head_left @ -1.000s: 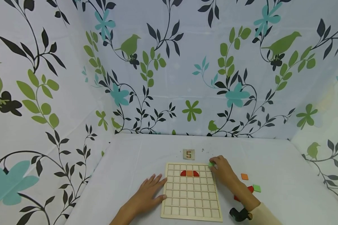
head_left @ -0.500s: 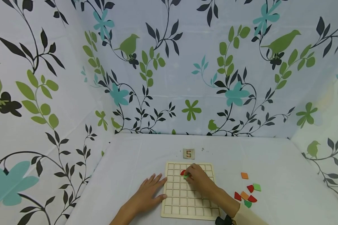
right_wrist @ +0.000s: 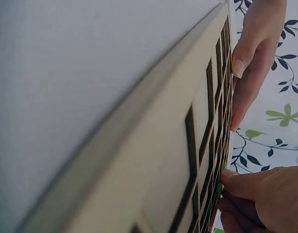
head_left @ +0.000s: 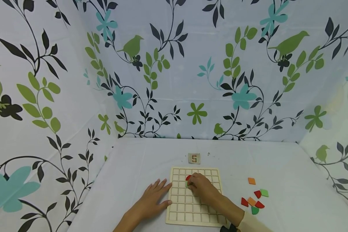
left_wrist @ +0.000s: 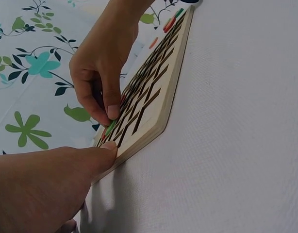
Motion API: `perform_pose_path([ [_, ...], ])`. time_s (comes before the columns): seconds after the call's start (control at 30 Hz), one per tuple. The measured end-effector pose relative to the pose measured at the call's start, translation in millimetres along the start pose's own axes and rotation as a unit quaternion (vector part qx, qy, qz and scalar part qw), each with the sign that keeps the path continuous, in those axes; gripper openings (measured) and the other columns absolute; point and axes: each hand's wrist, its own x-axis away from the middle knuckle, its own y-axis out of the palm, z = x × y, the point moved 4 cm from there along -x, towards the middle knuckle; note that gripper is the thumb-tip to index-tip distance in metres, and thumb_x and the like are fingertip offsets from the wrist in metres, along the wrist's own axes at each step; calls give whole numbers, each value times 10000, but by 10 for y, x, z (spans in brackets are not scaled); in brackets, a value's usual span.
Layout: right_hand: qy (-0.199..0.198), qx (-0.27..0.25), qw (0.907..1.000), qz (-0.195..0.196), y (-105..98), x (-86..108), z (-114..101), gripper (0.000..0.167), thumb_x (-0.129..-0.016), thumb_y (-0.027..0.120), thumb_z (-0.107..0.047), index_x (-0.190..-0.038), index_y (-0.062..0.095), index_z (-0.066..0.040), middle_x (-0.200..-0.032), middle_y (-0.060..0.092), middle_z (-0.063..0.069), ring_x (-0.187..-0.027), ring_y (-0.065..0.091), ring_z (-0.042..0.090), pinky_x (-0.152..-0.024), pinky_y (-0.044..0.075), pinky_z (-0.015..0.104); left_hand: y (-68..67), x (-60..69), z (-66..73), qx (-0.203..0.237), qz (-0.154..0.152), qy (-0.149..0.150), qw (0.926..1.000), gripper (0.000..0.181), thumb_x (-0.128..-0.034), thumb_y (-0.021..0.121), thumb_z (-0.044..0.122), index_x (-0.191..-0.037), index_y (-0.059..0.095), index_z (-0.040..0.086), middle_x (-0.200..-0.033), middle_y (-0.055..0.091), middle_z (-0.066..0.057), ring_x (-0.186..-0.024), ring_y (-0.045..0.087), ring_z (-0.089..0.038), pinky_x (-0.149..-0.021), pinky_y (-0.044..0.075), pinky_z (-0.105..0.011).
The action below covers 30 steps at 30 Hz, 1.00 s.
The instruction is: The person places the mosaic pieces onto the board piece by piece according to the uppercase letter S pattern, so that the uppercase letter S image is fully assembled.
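In the head view a wooden grid board lies on the white-covered table. My left hand rests at its left edge, fingers spread and fairly straight, the thumb on the rim. Over the upper part of the board, my right hand pinches a small green tile between thumb and fingertips, at a cell just below a red quarter-round tile. The right fingers cover most of the green tile and the cells to its right.
Behind the board lies a small pattern card. To the right are loose tiles: an orange square, a light green square, a dark green rounded tile and several red quarter-rounds, one a red tile. Patterned cloth hangs behind.
My right hand has brought the green tile from the board's upper right corner leftward to below the red tile, then shifted slightly further left. The left hand has stayed in place.
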Motion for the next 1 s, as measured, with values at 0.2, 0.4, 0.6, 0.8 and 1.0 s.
perform_pose_path([
  [0.2,0,157,9999,14,11,4,2,76,-950,776,-39,-1021,761,-57,-1061,699,-5,-1027,663,164,-909,606,274,-15,-5,3,3,5,-4,10000,699,-1046,573,569,-1632,423,218,-1719,323,-118,-1602,231,-429,-1271,172,-684],
  [0.4,-90,356,9993,111,-19,39,-3,87,-953,780,-54,-1035,757,-68,-1076,690,7,-1042,660,173,-921,607,313,0,-7,-4,40,22,10,10000,703,-1043,572,578,-1628,430,216,-1717,326,-124,-1599,233,-434,-1267,172,-693],
  [0.6,466,193,9986,168,-201,131,105,101,-977,756,-78,-1076,744,-94,-1083,675,-25,-1024,651,160,-889,600,348,22,-18,-16,-53,21,-43,10000,697,-1038,585,572,-1627,433,233,-1716,335,-110,-1600,242,-422,-1268,187,-683],
  [0.8,1692,-109,9852,248,-516,349,357,118,-983,758,-115,-1098,756,-144,-1140,685,-48,-1166,660,220,-997,574,452,20,-9,-7,-4,14,-58,10000,700,-1036,589,569,-1624,437,221,-1715,333,-120,-1600,236,-431,-1268,176,-689],
  [1.0,1804,333,9813,584,-889,679,673,203,-954,780,-77,-1153,740,-66,-1125,696,39,-1121,681,282,-977,585,495,27,-19,-16,-20,-11,-59,10000,708,-1035,583,579,-1625,435,217,-1715,331,-128,-1599,234,-437,-1264,174,-696],
])
